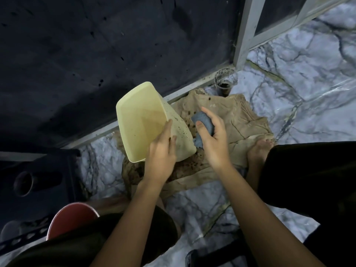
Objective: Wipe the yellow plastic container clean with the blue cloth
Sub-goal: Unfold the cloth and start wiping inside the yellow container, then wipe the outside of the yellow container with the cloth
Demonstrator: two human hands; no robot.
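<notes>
My left hand (160, 151) is gripping the near rim of the yellow container (142, 120), holding it tilted above the stained brown cloth (240, 120). Dark specks are showing on its right outer wall. Just right, my right hand (213, 139) is clutching the bunched blue cloth (203, 122), near the wall; contact unclear. Farther off, a dirty glass (225, 81) is standing.

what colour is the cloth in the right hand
Blue-grey cloth, bunched in the right hand; seen in the head view.
</notes>
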